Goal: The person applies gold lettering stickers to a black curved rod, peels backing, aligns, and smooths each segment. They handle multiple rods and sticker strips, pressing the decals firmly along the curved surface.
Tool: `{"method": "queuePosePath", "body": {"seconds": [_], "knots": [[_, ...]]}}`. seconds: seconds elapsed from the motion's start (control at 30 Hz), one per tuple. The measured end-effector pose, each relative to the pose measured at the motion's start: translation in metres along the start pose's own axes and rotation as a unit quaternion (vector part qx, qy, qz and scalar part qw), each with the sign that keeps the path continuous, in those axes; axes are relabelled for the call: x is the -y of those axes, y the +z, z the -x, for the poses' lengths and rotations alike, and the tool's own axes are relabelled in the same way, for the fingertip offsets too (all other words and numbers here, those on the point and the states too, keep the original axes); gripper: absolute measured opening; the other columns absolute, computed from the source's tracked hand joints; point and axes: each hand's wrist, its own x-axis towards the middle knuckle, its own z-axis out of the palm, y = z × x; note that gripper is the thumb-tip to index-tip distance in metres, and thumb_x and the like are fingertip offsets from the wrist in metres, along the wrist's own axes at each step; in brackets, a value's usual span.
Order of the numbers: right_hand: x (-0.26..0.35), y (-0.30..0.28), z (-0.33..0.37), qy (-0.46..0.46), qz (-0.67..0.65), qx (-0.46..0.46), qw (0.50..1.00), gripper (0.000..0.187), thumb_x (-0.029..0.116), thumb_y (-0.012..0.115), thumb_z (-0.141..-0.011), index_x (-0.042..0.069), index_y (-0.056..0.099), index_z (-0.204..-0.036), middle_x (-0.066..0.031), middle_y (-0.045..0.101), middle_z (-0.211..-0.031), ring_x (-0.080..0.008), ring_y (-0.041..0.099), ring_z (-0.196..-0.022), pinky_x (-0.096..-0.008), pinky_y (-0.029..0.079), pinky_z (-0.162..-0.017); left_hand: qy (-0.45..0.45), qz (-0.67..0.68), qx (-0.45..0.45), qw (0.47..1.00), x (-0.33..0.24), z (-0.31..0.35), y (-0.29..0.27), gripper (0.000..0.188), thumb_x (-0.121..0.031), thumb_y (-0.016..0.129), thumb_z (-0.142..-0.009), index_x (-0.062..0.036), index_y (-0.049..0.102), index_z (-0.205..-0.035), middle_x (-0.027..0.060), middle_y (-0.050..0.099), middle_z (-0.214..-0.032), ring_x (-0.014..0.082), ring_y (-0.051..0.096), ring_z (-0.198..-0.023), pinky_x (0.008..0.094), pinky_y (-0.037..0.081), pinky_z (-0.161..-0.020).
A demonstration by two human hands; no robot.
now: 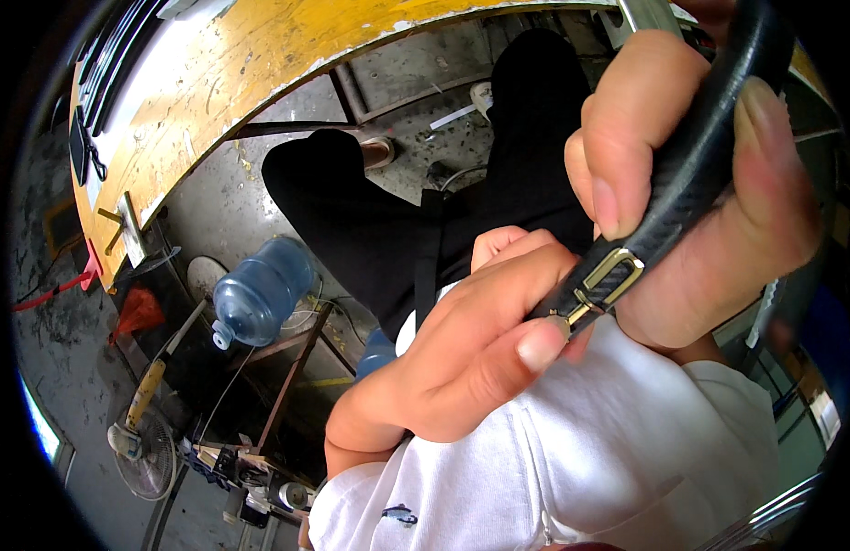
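Observation:
Close in front of me, at the right, is a thick black leather strap point(687, 151) with a textured surface, slanting from upper right to lower left. A gold-coloured metal buckle point(638, 266) sits near its lower end. My left hand point(471, 349) is closed on that end, its thumb beside the buckle. Higher up, my right hand point(710, 174) grips the strap between thumb and fingers, just above the buckle. The far end of the strap runs out of the top of the picture.
A worn yellow tabletop point(260, 55) curves across the upper left, with long black strips point(122, 69) on it. On the left below are a blue water jug point(260, 294), a fan point(145, 450) and a metal frame point(292, 376). My legs point(352, 193) reach under the table.

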Motion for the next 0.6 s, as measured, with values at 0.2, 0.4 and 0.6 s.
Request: {"method": "queuePosePath", "body": {"seconds": [0.2, 0.4, 0.6], "knots": [[-0.007, -0.017, -0.005, -0.056, -0.002, 0.132, 0.990, 0.054, 0.047, 0.026, -0.092, 0.007, 0.041, -0.059, -0.0030, 0.040, -0.055, -0.0089, 0.031, -0.039, -0.0216, 0.026, -0.037, 0.045, -0.003, -0.041, 0.998, 0.001, -0.003, 0.008, 0.033, -0.031, 0.043, -0.090, 0.0003, 0.053, -0.098, 0.0058, 0.051, -0.085, 0.0207, 0.045, -0.081, 0.0340, 0.027, -0.086], [-0.009, -0.015, -0.005, -0.028, -0.066, 0.104, 0.992, 0.050, 0.045, 0.027, -0.093, 0.001, 0.049, -0.089, -0.0030, 0.040, -0.054, -0.0082, 0.031, -0.039, -0.0216, 0.027, -0.037, 0.010, -0.048, -0.013, 0.999, -0.002, 0.000, -0.001, 0.031, -0.028, 0.044, -0.090, 0.0007, 0.053, -0.097, 0.0071, 0.052, -0.086, 0.0216, 0.045, -0.083, 0.0341, 0.027, -0.086], [-0.011, -0.010, -0.005, -0.067, -0.090, 0.104, 0.988, 0.051, 0.041, 0.027, -0.095, 0.001, 0.038, -0.123, -0.0038, 0.041, -0.054, -0.0094, 0.031, -0.038, -0.0223, 0.028, -0.037, 0.046, -0.002, -0.068, 0.997, 0.000, -0.004, 0.010, 0.027, -0.027, 0.045, -0.090, -0.0017, 0.053, -0.090, 0.0062, 0.050, -0.082, 0.0211, 0.043, -0.079, 0.0347, 0.027, -0.081]]}}
